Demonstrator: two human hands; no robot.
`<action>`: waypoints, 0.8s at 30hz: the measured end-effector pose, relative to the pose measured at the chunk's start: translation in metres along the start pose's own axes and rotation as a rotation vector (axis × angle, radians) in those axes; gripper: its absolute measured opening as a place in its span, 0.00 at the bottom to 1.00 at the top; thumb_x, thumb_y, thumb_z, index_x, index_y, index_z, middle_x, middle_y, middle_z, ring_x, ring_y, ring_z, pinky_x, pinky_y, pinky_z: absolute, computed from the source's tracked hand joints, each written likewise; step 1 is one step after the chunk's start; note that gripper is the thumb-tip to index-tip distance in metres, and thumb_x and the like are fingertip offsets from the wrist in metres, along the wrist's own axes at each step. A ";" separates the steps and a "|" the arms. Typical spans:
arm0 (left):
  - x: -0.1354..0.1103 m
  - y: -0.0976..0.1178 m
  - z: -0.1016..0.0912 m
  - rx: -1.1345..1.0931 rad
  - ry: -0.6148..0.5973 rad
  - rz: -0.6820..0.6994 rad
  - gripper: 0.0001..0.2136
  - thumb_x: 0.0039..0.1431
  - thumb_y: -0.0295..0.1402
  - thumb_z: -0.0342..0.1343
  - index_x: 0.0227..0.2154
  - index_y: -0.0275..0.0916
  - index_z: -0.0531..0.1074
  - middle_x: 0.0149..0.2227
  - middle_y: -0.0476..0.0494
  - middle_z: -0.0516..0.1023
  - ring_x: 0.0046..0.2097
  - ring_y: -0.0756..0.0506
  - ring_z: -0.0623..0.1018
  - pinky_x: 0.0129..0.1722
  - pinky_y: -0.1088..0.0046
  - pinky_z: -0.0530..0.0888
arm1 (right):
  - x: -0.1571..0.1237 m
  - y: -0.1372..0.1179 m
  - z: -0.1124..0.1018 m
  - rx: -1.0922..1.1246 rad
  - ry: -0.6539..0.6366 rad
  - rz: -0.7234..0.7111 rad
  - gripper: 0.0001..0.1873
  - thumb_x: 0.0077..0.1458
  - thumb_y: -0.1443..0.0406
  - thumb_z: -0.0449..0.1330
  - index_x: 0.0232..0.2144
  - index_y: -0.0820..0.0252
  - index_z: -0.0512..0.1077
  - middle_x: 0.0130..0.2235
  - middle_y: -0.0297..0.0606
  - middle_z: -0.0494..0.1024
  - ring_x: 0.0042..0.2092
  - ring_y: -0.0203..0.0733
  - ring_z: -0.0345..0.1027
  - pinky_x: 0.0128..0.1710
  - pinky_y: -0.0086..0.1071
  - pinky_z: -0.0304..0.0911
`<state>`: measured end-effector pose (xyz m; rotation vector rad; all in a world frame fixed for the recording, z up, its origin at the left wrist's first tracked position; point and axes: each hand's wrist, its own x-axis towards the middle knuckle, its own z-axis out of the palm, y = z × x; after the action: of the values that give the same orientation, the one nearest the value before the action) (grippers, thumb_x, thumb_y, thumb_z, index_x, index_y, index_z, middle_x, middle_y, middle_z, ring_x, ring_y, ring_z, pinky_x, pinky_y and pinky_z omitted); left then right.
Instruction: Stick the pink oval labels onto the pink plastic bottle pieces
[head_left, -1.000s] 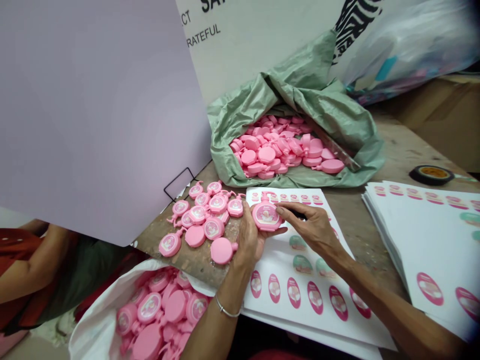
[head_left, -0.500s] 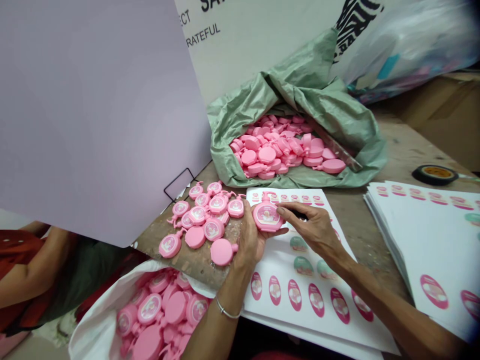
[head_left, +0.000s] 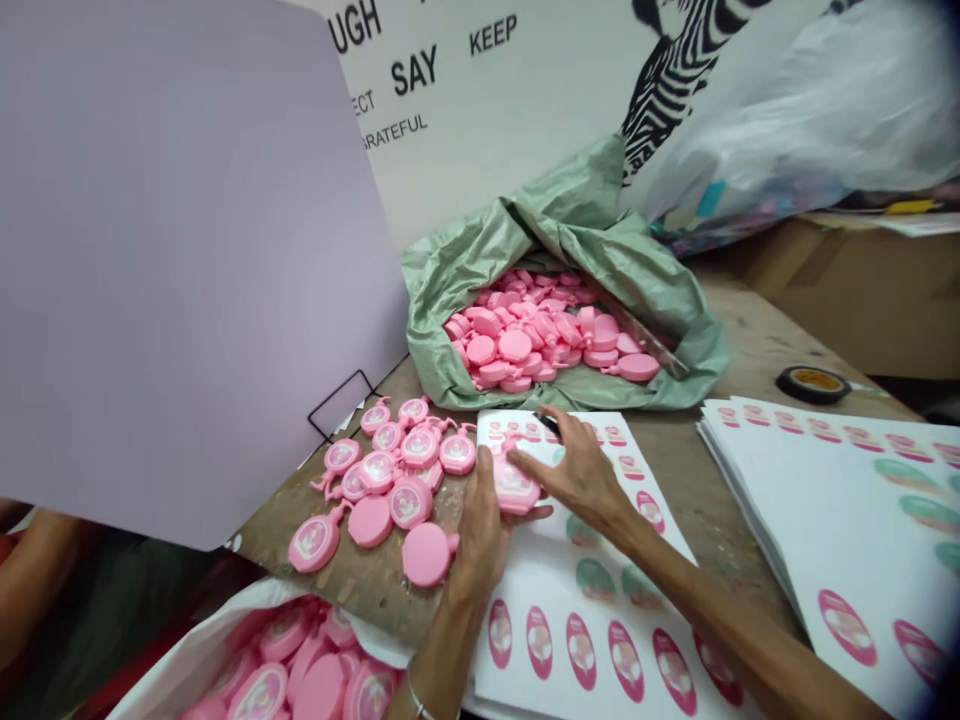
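My left hand (head_left: 484, 530) is closed around a small pink pump bottle (head_left: 516, 488), apparently a toy, holding it above a sticker sheet (head_left: 555, 600). The thumb of my right hand (head_left: 577, 475) presses on the bottle's front. Tucked in the fingers of that hand is a slim dark tool (head_left: 549, 424); its kind is not clear. Left of my hands, several similar pink bottles (head_left: 377, 470) lie spread on the table, most with a round picture label and a few with plain faces. Pink and green stickers show on the sheet.
Behind stands a green sack (head_left: 450, 260) full of plain pink bottles. A white sack (head_left: 180, 650) at the lower left holds labelled ones. At right lie another sticker stack (head_left: 765, 540) and black tape (head_left: 814, 384). A grey panel (head_left: 187, 250) borders the left; another person's arm (head_left: 37, 580) shows below it.
My right thumb has moved from the bottle's right edge onto its front, and the dark tool now points up and left. The view has tilted upward, so everything sits lower.
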<state>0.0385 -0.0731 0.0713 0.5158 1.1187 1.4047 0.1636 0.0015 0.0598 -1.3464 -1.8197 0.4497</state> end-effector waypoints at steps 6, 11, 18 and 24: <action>0.029 0.042 -0.062 0.682 0.436 0.389 0.21 0.52 0.50 0.57 0.39 0.36 0.72 0.34 0.41 0.77 0.37 0.41 0.77 0.41 0.61 0.75 | 0.094 0.049 0.011 0.111 -0.056 0.324 0.29 0.50 0.41 0.53 0.25 0.61 0.72 0.24 0.40 0.72 0.30 0.45 0.67 0.28 0.34 0.57; 0.048 0.076 -0.093 1.200 0.747 0.914 0.22 0.60 0.47 0.49 0.45 0.32 0.71 0.47 0.29 0.73 0.53 0.34 0.70 0.54 0.51 0.66 | 0.135 0.040 0.044 0.110 -0.088 0.416 0.24 0.47 0.47 0.59 0.15 0.59 0.64 0.16 0.35 0.60 0.25 0.39 0.59 0.24 0.32 0.49; 0.032 0.047 -0.054 1.243 0.377 1.123 0.16 0.61 0.34 0.54 0.50 0.37 0.68 0.54 0.32 0.69 0.57 0.39 0.68 0.55 0.56 0.69 | 0.107 0.016 0.001 0.255 -0.283 0.332 0.21 0.45 0.50 0.61 0.15 0.59 0.63 0.16 0.28 0.55 0.21 0.31 0.48 0.21 0.29 0.44; 0.016 0.017 -0.008 1.273 -0.106 0.954 0.25 0.56 0.29 0.55 0.58 0.40 0.64 0.63 0.34 0.60 0.66 0.33 0.56 0.61 0.48 0.58 | 0.035 -0.005 -0.048 0.684 -0.784 0.458 0.24 0.45 0.45 0.61 0.21 0.59 0.62 0.15 0.21 0.47 0.19 0.27 0.36 0.19 0.28 0.35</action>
<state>0.0205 -0.0580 0.0773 2.2184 1.6979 1.1899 0.1939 0.0233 0.1059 -1.1374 -1.6266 1.8640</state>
